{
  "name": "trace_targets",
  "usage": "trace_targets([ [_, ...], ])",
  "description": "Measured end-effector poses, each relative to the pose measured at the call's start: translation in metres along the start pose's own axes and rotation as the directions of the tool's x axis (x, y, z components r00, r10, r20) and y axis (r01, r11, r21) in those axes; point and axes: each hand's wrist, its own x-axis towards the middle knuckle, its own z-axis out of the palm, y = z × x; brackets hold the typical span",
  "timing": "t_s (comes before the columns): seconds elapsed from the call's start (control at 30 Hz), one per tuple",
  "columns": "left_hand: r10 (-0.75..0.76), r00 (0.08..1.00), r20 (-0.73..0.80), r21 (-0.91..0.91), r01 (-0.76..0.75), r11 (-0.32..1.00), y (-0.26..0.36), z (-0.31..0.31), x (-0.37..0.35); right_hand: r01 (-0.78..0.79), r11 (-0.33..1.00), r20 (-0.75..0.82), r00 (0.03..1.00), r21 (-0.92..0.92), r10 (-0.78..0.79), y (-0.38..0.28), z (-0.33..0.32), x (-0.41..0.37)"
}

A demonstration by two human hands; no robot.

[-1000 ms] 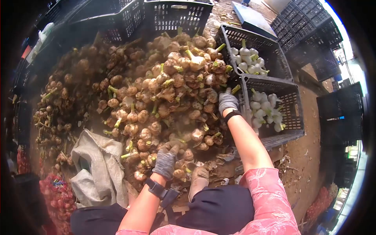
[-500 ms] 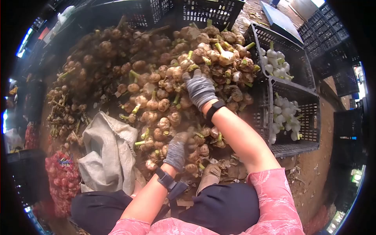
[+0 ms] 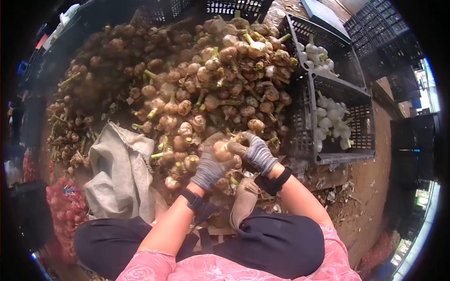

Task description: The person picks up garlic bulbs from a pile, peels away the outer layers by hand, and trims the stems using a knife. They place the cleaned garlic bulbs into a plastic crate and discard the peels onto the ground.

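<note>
In front of my knees, my left hand (image 3: 212,164) in a grey knit glove is closed around a brownish garlic bulb (image 3: 222,151). My right hand (image 3: 255,152), gloved the same way, meets it from the right, its fingers pinched at the bulb's side near the stem. Fingertips partly cover the bulb. Beyond both hands spreads a large heap of unpeeled, soil-stained garlic (image 3: 220,79), many bulbs with cut green stems.
Two black crates (image 3: 344,157) on the right hold clean white garlic bulbs (image 3: 333,119). A beige sack (image 3: 119,173) lies left of my hands, near a red net bag (image 3: 65,215) of bulbs. More black crates (image 3: 234,6) stand behind the heap.
My right hand has come back from the heap toward my body and joined my left hand. A garlic bulb now shows between them. The view has shifted slightly.
</note>
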Motion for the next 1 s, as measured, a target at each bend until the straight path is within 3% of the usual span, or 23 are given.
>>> trace_targets([
  [0.03,-0.001,1.0,0.013,0.0,0.001,1.0,0.0,0.005,-0.002,0.022,0.999,-0.064,0.998,-0.043,-0.025,0.0,0.004,-0.004],
  [0.07,-0.036,0.999,0.01,-0.07,0.037,0.997,0.007,0.013,-0.004,0.017,0.991,-0.125,0.992,0.131,-0.001,0.0,0.011,-0.007],
  [0.13,-0.105,0.994,-0.017,-0.208,0.1,0.973,0.019,0.021,-0.009,0.003,0.937,0.013,1.0,0.35,-0.008,-0.008,0.007,-0.01],
  [0.17,-0.085,0.995,0.052,-0.536,0.099,0.838,0.016,0.019,-0.006,0.005,0.936,0.02,1.0,0.351,-0.013,-0.013,0.007,-0.011],
  [0.2,-0.084,0.995,0.045,-0.535,0.095,0.84,0.013,0.018,-0.008,0.025,0.94,0.05,0.998,0.339,-0.045,-0.016,0.006,-0.012],
  [0.27,-0.013,0.999,-0.038,-0.156,0.007,0.988,0.012,0.018,-0.015,0.04,0.943,0.089,0.993,0.331,-0.074,-0.017,0.003,-0.014],
  [0.3,-0.005,1.0,-0.021,-0.285,-0.001,0.959,0.011,0.015,-0.019,0.028,0.949,0.131,0.989,0.314,-0.073,-0.016,0.001,-0.013],
  [0.47,-0.022,0.999,0.032,-0.228,0.029,0.973,0.027,0.003,-0.02,0.169,0.965,0.123,0.973,0.199,-0.196,-0.016,-0.005,-0.013],
  [0.53,-0.183,0.976,0.116,-0.251,0.207,0.946,0.038,-0.001,-0.02,0.175,0.952,0.188,0.956,0.25,-0.225,-0.009,-0.01,-0.011],
  [0.6,-0.15,0.982,0.119,-0.252,0.176,0.952,0.029,-0.008,-0.021,0.124,0.914,0.276,0.93,0.386,-0.243,-0.012,-0.015,-0.014],
  [0.67,-0.236,0.89,0.39,-0.27,0.356,0.895,0.027,-0.012,-0.02,0.164,0.922,0.301,0.912,0.351,-0.277,-0.022,-0.021,-0.018],
  [0.7,-0.192,0.936,0.296,-0.121,0.236,0.964,0.029,-0.006,-0.024,0.069,0.905,0.299,0.931,0.419,-0.21,-0.025,-0.021,-0.02],
  [0.73,-0.192,0.936,0.297,-0.121,0.236,0.964,0.033,-0.004,-0.024,-0.024,0.876,0.302,0.943,0.483,-0.141,-0.027,-0.021,-0.022],
  [0.8,-0.297,0.854,0.427,-0.54,0.505,0.674,0.039,-0.001,-0.02,-0.016,0.901,0.318,0.938,0.434,-0.137,-0.019,-0.021,-0.017],
  [0.83,-0.315,0.921,0.229,-0.613,0.388,0.688,0.032,0.004,-0.019,0.077,0.915,0.213,0.962,0.397,-0.173,-0.015,-0.016,-0.016],
  [0.87,-0.316,0.921,0.227,-0.615,0.387,0.688,0.027,0.001,-0.019,0.164,0.922,0.108,0.971,0.35,-0.214,-0.012,-0.012,-0.016],
  [0.9,-0.191,0.973,0.127,-0.283,0.22,0.933,0.024,-0.004,-0.018,0.208,0.955,0.066,0.972,0.214,-0.226,-0.01,-0.012,-0.016],
  [0.93,-0.034,0.996,0.083,0.111,0.025,0.994,0.02,-0.007,-0.018,0.207,0.955,0.073,0.971,0.214,-0.227,-0.01,-0.01,-0.017],
  [0.97,-0.066,0.997,-0.033,-0.187,0.059,0.981,0.027,0.0,-0.018,0.128,0.96,0.092,0.984,0.25,-0.156,-0.016,-0.008,-0.021],
  [1.0,-0.067,0.997,-0.035,-0.187,0.059,0.981,0.027,-0.005,-0.018,0.05,0.957,0.11,0.99,0.284,-0.085,-0.019,-0.007,-0.023],
])
